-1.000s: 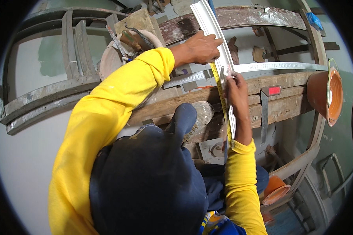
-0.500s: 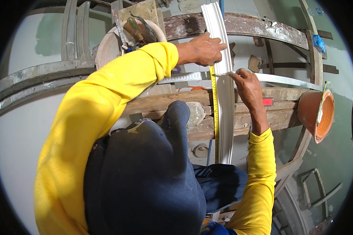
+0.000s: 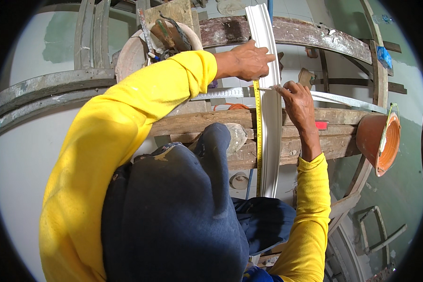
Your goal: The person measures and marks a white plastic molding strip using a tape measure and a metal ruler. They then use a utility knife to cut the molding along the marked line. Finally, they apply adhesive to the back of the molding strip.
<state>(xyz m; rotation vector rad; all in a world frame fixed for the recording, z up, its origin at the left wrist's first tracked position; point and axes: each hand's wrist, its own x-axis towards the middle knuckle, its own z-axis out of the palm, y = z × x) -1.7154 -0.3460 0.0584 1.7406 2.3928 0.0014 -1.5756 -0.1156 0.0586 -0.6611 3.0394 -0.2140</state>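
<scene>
A white grooved moulding [image 3: 270, 141] lies lengthways in front of me across the timbers. A yellow tape measure [image 3: 258, 145] runs along its left edge. My left hand [image 3: 250, 63] is closed over the upper part of the moulding, fingers bent on its face, at the tape's upper end. My right hand [image 3: 297, 101] pinches a thin pencil-like tool [image 3: 267, 89], whose tip reaches the tape and the moulding's left side; exactly what it is I cannot tell. A pale metal strip [image 3: 343, 99] passes crosswise behind the moulding.
Wooden planks [image 3: 188, 123] and a weathered beam [image 3: 315, 33] run crosswise. At the upper left a round container [image 3: 124, 61] holds tools, beside grey frames [image 3: 42, 89]. An orange bucket [image 3: 364, 141] hangs at the right, below a blue object [image 3: 384, 56]. My dark-clothed legs fill the lower middle.
Since a second ago, the moulding has straightened upright in view and my right hand has moved off its face to the right, now angled with the thin tool. Little differs from half a second ago.
</scene>
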